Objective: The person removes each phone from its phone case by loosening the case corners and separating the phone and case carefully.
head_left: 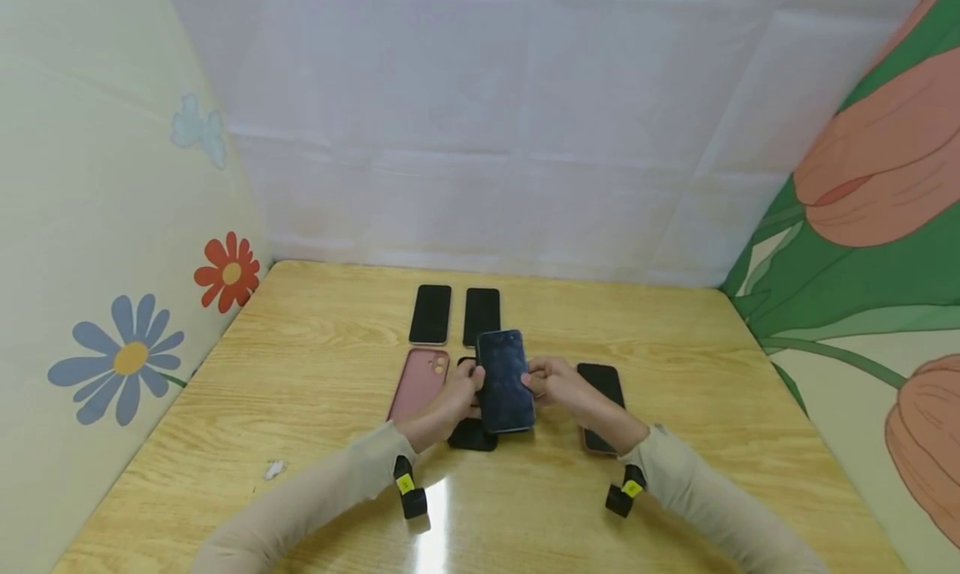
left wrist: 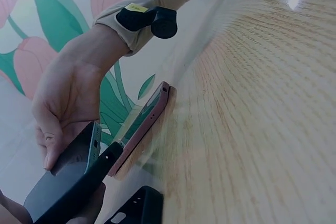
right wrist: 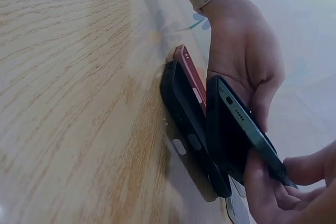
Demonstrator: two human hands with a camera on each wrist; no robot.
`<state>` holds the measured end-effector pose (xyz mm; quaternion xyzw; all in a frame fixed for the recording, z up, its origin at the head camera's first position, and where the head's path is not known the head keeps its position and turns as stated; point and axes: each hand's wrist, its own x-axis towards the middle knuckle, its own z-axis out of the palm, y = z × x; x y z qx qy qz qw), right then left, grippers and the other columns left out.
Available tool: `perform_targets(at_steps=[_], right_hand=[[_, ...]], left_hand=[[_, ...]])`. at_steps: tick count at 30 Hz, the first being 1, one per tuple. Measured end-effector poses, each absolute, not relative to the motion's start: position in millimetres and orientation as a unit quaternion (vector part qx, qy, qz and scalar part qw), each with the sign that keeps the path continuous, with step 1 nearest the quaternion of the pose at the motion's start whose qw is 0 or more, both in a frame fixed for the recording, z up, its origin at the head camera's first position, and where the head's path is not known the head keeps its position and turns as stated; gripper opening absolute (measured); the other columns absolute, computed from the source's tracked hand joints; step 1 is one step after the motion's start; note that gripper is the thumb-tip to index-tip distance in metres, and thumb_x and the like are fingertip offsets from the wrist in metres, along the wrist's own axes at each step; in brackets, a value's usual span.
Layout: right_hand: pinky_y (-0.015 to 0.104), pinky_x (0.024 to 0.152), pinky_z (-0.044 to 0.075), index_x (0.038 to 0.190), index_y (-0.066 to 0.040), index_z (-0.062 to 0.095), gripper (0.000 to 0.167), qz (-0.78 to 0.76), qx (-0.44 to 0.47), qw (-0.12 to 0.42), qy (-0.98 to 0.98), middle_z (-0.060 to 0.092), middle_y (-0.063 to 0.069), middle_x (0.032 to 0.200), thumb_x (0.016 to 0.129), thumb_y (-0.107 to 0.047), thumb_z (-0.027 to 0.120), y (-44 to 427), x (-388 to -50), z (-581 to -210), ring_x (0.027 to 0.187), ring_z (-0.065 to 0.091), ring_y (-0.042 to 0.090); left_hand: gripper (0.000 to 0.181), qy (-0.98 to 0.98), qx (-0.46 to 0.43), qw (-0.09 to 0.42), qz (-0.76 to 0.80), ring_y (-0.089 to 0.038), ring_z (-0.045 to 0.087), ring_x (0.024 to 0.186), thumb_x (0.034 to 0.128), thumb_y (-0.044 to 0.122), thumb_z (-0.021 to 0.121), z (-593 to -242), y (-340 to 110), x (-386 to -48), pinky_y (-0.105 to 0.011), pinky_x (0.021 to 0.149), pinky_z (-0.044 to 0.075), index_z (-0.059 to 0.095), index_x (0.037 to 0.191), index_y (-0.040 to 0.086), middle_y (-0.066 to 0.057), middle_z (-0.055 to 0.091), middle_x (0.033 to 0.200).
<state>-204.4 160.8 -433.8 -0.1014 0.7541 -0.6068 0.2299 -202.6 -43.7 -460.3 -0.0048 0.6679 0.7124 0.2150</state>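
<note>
Above the table, a dark-screened phone (head_left: 506, 384) is held between both hands. My left hand (head_left: 450, 391) grips its left edge, and my right hand (head_left: 558, 384) grips the right. A black phone case (right wrist: 214, 124) is held along with it, behind the phone. In the right wrist view the phone's greenish end (right wrist: 247, 116) stands out of the case, tilted away from it. How the far end sits in the case is hidden. Below the hands, another black case (head_left: 472, 436) lies on the table, with an empty pink case (head_left: 416, 384) to its left.
Two dark phones (head_left: 431, 314) (head_left: 482, 311) lie side by side farther back. A phone in a pink case (head_left: 597, 382) lies under the right forearm. A small white scrap (head_left: 274, 470) is at the left on the wooden table (head_left: 322, 349). Cloth walls (head_left: 420, 141) enclose the back and sides.
</note>
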Motion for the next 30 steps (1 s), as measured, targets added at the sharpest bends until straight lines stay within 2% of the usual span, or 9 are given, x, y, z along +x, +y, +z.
perform_targets(at_steps=[3,6,8,10,11,13,14,23,30], right_hand=[[0.038,0.070,0.051,0.086,-0.002,0.046,0.019,-0.602,-0.100,0.231,0.758,0.042,0.003,0.074,0.105,-0.006,0.042,162,-205,-433,0.067,0.047,0.017],[0.038,0.072,0.049,0.093,0.006,0.048,0.018,-0.592,-0.090,0.227,0.768,0.044,0.006,0.079,0.105,-0.007,0.042,164,-205,-433,0.070,0.047,0.017],[0.041,0.079,0.051,0.107,0.013,0.051,0.022,-0.580,-0.082,0.219,0.780,0.053,0.013,0.091,0.105,-0.007,0.042,166,-206,-431,0.083,0.055,0.022],[0.046,0.088,0.050,0.126,0.017,0.047,0.033,-0.569,-0.075,0.214,0.790,0.056,0.026,0.113,0.105,-0.008,0.042,169,-206,-430,0.103,0.059,0.032],[0.048,0.092,0.049,0.129,0.017,0.046,0.035,-0.567,-0.071,0.215,0.792,0.053,0.031,0.121,0.106,-0.008,0.041,170,-206,-429,0.110,0.057,0.038],[0.053,0.099,0.045,0.142,0.018,0.034,0.046,-0.559,-0.069,0.212,0.799,0.039,0.036,0.142,0.106,-0.009,0.041,174,-206,-427,0.128,0.045,0.045],[0.054,0.100,0.044,0.143,0.018,0.031,0.047,-0.558,-0.070,0.215,0.798,0.035,0.037,0.145,0.106,-0.010,0.041,175,-206,-427,0.130,0.042,0.046],[0.053,0.100,0.043,0.144,0.016,0.032,0.051,-0.546,-0.061,0.213,0.808,0.037,0.035,0.145,0.106,-0.015,0.044,183,-207,-425,0.129,0.044,0.046],[0.055,0.103,0.040,0.146,0.015,0.030,0.052,-0.553,-0.057,0.203,0.806,0.035,0.034,0.147,0.107,-0.017,0.043,191,-211,-419,0.133,0.038,0.046]], left_hand=[[0.036,0.664,-0.008,0.221,0.714,-0.034,0.066,0.095,0.1090,0.017,0.033,-460,-43,-203,-0.045,0.076,0.057,0.039,0.137,-0.005,-0.024,0.058,0.114],[0.037,0.665,-0.009,0.223,0.713,-0.033,0.066,0.094,0.1089,0.017,0.033,-461,-43,-203,-0.045,0.077,0.057,0.039,0.138,-0.005,-0.024,0.058,0.115],[0.037,0.671,-0.007,0.220,0.708,-0.033,0.066,0.094,0.1088,0.017,0.034,-461,-43,-203,-0.045,0.077,0.056,0.039,0.138,-0.005,-0.024,0.058,0.116],[0.037,0.678,-0.006,0.217,0.702,-0.033,0.066,0.095,0.1087,0.018,0.034,-462,-44,-204,-0.046,0.079,0.056,0.039,0.139,-0.004,-0.023,0.058,0.117],[0.038,0.681,-0.006,0.217,0.699,-0.033,0.066,0.096,0.1087,0.018,0.034,-461,-44,-204,-0.046,0.079,0.056,0.040,0.139,-0.004,-0.023,0.057,0.117],[0.039,0.686,-0.004,0.217,0.695,-0.034,0.066,0.098,0.1087,0.019,0.034,-461,-45,-205,-0.046,0.080,0.055,0.039,0.140,-0.004,-0.023,0.057,0.118],[0.039,0.685,-0.006,0.220,0.694,-0.035,0.065,0.099,0.1086,0.019,0.035,-461,-45,-205,-0.046,0.081,0.055,0.039,0.140,-0.004,-0.023,0.057,0.119],[0.048,0.703,-0.017,0.241,0.670,-0.031,0.065,0.093,0.1078,0.022,0.037,-459,-44,-204,-0.042,0.075,0.055,0.033,0.146,-0.006,-0.023,0.059,0.117],[0.057,0.706,-0.008,0.262,0.658,-0.029,0.064,0.092,0.1077,0.025,0.040,-459,-41,-202,-0.042,0.077,0.055,0.022,0.152,-0.007,-0.025,0.051,0.133]])
